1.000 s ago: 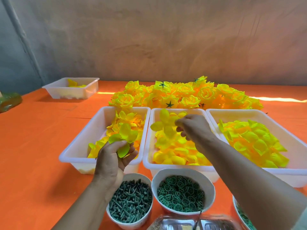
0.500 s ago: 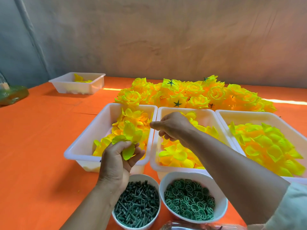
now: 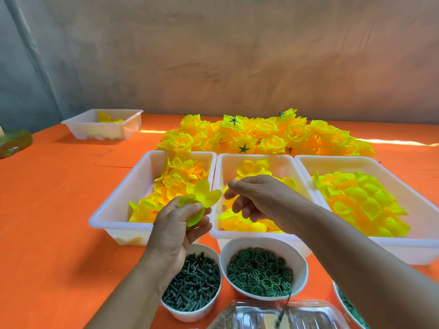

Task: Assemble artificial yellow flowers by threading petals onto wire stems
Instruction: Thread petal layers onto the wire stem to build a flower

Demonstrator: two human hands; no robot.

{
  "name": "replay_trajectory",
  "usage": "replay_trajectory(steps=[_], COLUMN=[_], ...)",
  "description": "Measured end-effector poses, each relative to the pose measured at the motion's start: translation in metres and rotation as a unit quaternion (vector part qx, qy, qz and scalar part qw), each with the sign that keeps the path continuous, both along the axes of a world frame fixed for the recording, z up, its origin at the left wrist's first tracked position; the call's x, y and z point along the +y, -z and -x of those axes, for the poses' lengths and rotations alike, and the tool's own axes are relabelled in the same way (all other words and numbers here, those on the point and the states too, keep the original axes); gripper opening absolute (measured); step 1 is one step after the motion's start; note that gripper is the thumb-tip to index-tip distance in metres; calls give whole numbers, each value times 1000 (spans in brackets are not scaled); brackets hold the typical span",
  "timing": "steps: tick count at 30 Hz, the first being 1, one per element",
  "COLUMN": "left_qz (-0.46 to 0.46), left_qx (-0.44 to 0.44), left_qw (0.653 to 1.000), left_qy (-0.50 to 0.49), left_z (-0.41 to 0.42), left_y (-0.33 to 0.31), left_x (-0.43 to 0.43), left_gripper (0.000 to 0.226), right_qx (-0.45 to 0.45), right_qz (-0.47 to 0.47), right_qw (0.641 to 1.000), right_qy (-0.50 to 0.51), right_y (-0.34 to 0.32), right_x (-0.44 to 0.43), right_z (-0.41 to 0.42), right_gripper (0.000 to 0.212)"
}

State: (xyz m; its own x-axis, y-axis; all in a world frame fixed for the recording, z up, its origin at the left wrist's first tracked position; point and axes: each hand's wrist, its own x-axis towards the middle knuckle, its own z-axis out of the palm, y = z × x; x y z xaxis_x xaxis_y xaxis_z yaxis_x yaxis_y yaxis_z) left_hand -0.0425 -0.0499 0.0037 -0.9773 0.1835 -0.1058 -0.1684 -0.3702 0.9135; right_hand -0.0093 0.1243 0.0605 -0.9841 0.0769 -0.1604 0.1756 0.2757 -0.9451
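My left hand (image 3: 177,230) pinches a small cluster of yellow petals (image 3: 204,195) above the gap between the left tray (image 3: 114,205) and the middle tray (image 3: 257,156). My right hand (image 3: 257,198) hovers over the middle tray with its fingers loosely curled. Its fingertips are right beside the cluster, and nothing shows in its grip. Both trays hold loose yellow petals, as does the right tray (image 3: 356,159). A heap of finished yellow flowers (image 3: 261,135) lies behind the trays.
A white bowl of dark green stem pins (image 3: 192,281) and a white bowl of green rings (image 3: 259,273) stand in front of the trays. A metal tray (image 3: 273,317) is at the bottom edge. A small white tray (image 3: 104,125) sits far left on the orange tablecloth.
My right hand has left the middle tray's petals and moved left, up to the cluster. My left hand has lifted the cluster slightly toward it.
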Motion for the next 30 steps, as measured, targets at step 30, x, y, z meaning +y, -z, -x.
replay_trajectory(steps=[30], left_qz=[47], left_qx=[116], left_qw=[976], left_qy=[177], left_z=[-104], left_y=[-64], left_x=[1], left_gripper=[44], right_qx=[165], right_qz=[269], right_qw=[948], right_qy=[35], right_y=[-10], right_x=[-6], right_z=[-129], right_gripper=[23])
